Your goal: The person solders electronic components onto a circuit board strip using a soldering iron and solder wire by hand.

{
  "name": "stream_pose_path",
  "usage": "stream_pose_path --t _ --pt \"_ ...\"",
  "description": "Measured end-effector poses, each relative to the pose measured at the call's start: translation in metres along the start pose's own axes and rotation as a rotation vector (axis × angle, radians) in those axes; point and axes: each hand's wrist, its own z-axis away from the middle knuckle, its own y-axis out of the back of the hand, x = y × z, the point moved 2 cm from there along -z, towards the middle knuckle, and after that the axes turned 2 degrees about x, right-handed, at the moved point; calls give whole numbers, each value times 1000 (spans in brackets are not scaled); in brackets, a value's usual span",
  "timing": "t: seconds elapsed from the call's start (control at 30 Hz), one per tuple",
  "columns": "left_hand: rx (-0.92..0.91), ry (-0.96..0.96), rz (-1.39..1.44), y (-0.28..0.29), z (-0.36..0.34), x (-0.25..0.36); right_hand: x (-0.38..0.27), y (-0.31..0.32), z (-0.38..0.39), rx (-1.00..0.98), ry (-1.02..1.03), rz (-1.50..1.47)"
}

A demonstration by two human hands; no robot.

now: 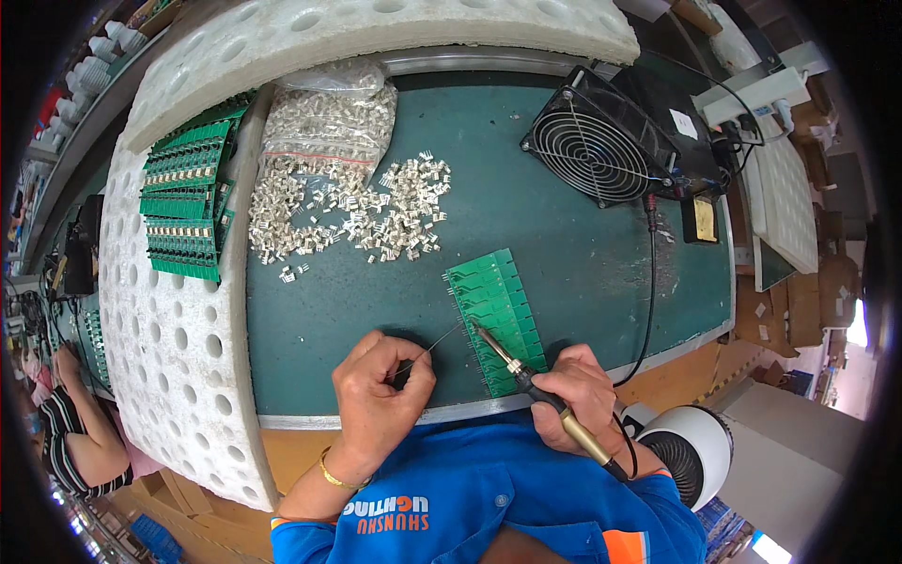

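One left hand (381, 385), one right hand (578, 395), one soldering iron (584, 436), one thin wire (445, 339). One green circuit board (498, 303) by the worktop's (470, 132) near edge; more boards (184, 202) at the left edge, too overlapped to count. One plastic bag (324, 127) near the far left corner, dozens of loose plugs (404, 207). One fan (594, 143) near the far right corner. Two foam slabs (178, 367), along the left and far edges.

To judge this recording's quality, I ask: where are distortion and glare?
Head view: corners fall to black; the upper foam sheet looks bowed near the rim; a bright patch at far right is washed out; the central circuit board looks clear.
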Motion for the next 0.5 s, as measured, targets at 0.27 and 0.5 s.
stream_pose_path --t 0.27,0.5 --pt "-26 44 31 -3 2 5 8 4 4 91 -75 -114" --pt "-11 53 19 -7 3 5 18 6 9 108 -184 -218"
